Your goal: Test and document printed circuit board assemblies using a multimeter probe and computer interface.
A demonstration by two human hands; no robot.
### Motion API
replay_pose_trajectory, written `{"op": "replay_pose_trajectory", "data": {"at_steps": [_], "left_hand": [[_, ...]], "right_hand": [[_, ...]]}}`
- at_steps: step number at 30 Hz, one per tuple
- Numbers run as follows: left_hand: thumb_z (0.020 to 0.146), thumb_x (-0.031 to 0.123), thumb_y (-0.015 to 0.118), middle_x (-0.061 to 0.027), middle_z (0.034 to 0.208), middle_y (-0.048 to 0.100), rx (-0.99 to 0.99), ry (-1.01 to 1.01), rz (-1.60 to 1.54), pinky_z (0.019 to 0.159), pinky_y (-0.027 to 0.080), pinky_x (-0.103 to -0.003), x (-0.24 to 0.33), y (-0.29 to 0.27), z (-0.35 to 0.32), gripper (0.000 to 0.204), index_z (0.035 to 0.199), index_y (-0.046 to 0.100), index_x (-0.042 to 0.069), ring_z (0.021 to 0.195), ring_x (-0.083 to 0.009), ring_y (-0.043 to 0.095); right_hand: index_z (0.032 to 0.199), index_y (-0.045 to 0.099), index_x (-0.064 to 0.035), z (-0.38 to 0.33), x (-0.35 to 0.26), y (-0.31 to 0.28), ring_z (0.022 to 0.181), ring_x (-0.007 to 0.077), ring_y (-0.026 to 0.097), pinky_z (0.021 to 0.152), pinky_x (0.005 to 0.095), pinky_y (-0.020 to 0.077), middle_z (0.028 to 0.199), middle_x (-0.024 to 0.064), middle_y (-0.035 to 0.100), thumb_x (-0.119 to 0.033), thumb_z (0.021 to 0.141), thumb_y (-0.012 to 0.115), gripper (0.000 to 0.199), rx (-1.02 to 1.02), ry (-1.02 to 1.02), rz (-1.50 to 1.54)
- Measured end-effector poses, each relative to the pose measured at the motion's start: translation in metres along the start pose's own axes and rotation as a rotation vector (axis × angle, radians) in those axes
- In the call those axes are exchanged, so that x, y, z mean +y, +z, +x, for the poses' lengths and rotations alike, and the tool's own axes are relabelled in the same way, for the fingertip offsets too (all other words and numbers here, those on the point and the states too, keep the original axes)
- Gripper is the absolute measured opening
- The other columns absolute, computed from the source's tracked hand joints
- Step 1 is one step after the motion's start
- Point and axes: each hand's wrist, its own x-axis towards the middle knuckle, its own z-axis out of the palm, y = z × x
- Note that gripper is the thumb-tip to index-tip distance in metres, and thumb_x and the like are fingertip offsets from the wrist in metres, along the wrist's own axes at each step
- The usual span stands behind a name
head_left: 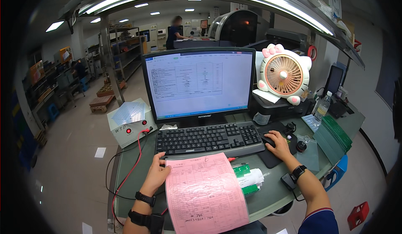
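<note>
My left hand (157,173) pinches the upper left edge of a pink printed form (205,192) in a clear, shiny sleeve. The form hangs over the desk's front edge, in front of the keyboard (197,141). My right hand (277,145) lies over a dark computer mouse (267,140) on a black mouse pad (271,159), its fingers curved around the mouse. Beyond the keyboard, a monitor (197,85) shows a table on a white page. Green circuit boards (243,170) with a white wrapped bundle (252,178) lie partly beneath the form's right side.
A grey box (130,121) with red and black leads stands left of the monitor. A cat-shaped fan (283,75) sits on a black printer (272,109). To the right are a plastic bottle (322,106) and stacked green sheets (333,140). Another person (173,35) works far back.
</note>
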Motion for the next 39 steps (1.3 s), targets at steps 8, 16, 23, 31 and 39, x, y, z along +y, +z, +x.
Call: {"op": "replay_pose_trajectory", "data": {"at_steps": [8, 16, 23, 31, 39], "left_hand": [[0.084, 0.004, 0.06, -0.0123, 0.105, 0.058, -0.002, -0.006, -0.012, 0.066, 0.05, -0.026, 0.001, 0.001, -0.001, 0.061, 0.138, 0.031, 0.0, 0.074, -0.0119, 0.061], [0.084, 0.004, 0.06, -0.0114, 0.104, 0.058, 0.009, -0.007, -0.012, 0.067, 0.05, -0.026, 0.002, 0.001, -0.001, 0.061, 0.137, 0.032, 0.0, 0.073, -0.0114, 0.06], [0.084, 0.005, 0.06, -0.0112, 0.104, 0.058, 0.011, -0.009, 0.002, 0.066, 0.05, -0.026, 0.0, 0.001, -0.001, 0.061, 0.137, 0.032, 0.001, 0.072, -0.0112, 0.06], [0.084, 0.005, 0.061, -0.0111, 0.103, 0.057, 0.002, 0.0, -0.014, 0.065, 0.05, -0.026, -0.003, 0.001, 0.0, 0.061, 0.138, 0.032, 0.001, 0.072, -0.0115, 0.059], [0.084, 0.004, 0.06, -0.0112, 0.104, 0.057, 0.011, -0.004, -0.011, 0.066, 0.05, -0.026, -0.001, 0.001, 0.0, 0.06, 0.137, 0.033, 0.001, 0.073, -0.0113, 0.059]], "right_hand": [[0.118, 0.062, -0.0186, 0.0, 0.0, 0.0, 0.117, 0.0263, 0.052, 0.097, 0.041, 0.0407, 0.127, 0.0061, 0.052, -0.025, 0.077, 0.071, 0.042, -0.005, -0.007, 0.006], [0.117, 0.062, -0.0169, 0.0, -0.003, -0.002, 0.114, 0.0288, 0.055, 0.094, 0.0389, 0.0452, 0.127, 0.0073, 0.053, -0.021, 0.077, 0.072, 0.042, 0.01, -0.039, -0.037], [0.116, 0.062, -0.0177, 0.0, -0.001, 0.0, 0.114, 0.029, 0.055, 0.094, 0.0392, 0.045, 0.127, 0.0073, 0.052, -0.022, 0.078, 0.072, 0.04, 0.005, -0.03, -0.038], [0.118, 0.061, -0.0169, 0.001, -0.009, -0.002, 0.119, 0.029, 0.051, 0.097, 0.0401, 0.0421, 0.128, 0.008, 0.052, -0.023, 0.077, 0.071, 0.043, 0.004, -0.02, -0.038], [0.115, 0.061, -0.0174, 0.0, 0.003, 0.002, 0.119, 0.0299, 0.049, 0.098, 0.0427, 0.0398, 0.128, 0.0077, 0.051, -0.021, 0.076, 0.068, 0.04, 0.007, -0.019, -0.007]]}}
